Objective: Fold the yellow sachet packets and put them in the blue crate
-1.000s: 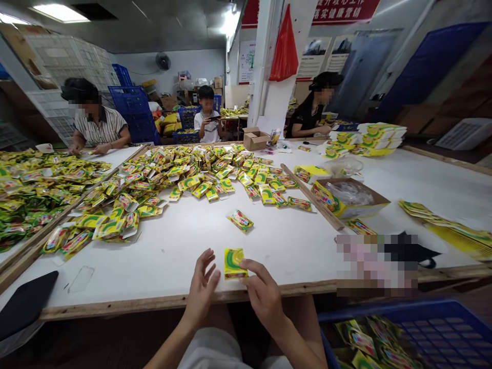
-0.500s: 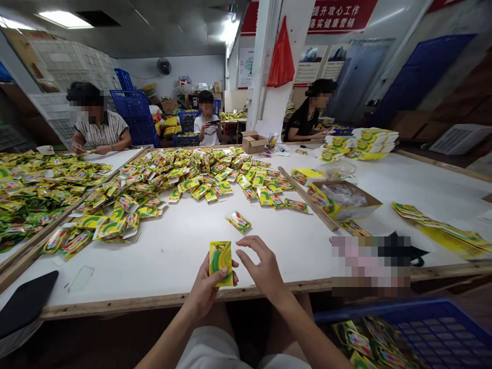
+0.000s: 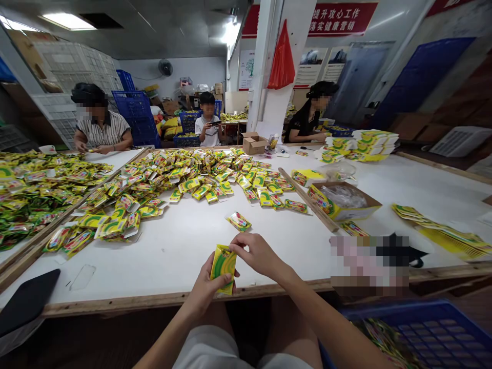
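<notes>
My left hand [image 3: 205, 288] grips a small yellow-and-green packet [image 3: 223, 264] upright at the near edge of the white table [image 3: 184, 251]. My right hand [image 3: 255, 252] pinches the top edge of the same packet. A single loose packet [image 3: 239, 221] lies on the table just beyond my hands. A large heap of the same packets [image 3: 184, 177] spreads across the middle and left of the table.
A cardboard box with a plastic bag [image 3: 344, 201] stands at right beside a wooden slat [image 3: 309, 197]. Flat yellow cartons [image 3: 442, 225] lie far right. A blue crate [image 3: 415, 333] sits low right. Three people sit at the far side. A dark pad [image 3: 26, 300] lies near left.
The packet went from my right hand on the table into my left hand, which raised it upright. My right hand has now come back and pinched its top edge.
</notes>
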Motion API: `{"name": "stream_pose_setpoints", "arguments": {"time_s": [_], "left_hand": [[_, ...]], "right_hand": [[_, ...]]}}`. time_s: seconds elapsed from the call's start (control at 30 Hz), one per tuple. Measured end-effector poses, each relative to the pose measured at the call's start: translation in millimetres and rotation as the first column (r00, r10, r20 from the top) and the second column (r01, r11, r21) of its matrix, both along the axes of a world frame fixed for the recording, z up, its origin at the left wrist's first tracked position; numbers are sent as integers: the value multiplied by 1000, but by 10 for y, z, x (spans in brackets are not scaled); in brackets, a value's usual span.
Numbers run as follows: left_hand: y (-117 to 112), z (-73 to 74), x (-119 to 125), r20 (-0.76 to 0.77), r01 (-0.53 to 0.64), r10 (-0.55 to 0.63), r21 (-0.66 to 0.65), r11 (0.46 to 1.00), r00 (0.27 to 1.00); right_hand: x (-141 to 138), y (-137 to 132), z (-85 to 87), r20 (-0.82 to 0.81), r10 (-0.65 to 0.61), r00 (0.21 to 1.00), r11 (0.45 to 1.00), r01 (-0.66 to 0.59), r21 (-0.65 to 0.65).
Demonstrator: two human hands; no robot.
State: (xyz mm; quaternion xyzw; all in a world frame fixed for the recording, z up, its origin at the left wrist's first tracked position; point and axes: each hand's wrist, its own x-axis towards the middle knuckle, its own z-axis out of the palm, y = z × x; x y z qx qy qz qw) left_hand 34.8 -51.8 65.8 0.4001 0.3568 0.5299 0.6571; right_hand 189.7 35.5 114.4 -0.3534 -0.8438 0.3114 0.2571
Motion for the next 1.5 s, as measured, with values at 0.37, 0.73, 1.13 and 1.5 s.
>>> {"name": "stream_pose_setpoints", "arguments": {"time_s": [0.37,0.73,1.13,1.5], "left_hand": [[37,-26,-31,-64,38,-35,34,999,997],[33,-67,-128,-156,71,-60,69,995,986],[31,-24,-213,-162,105,-89,94,990,983],[-7,157,-462,-95,333,-338,-59,941,936]], "right_hand": [[1,102,-16,25,12,1000,999,-11,-37],[-28,229,-14,-45,104,994,954,-113,-277],[-51,219,70,-17,189,982,946,-187,-266],[-128,104,445,249,351,903,866,-414,281]]}}
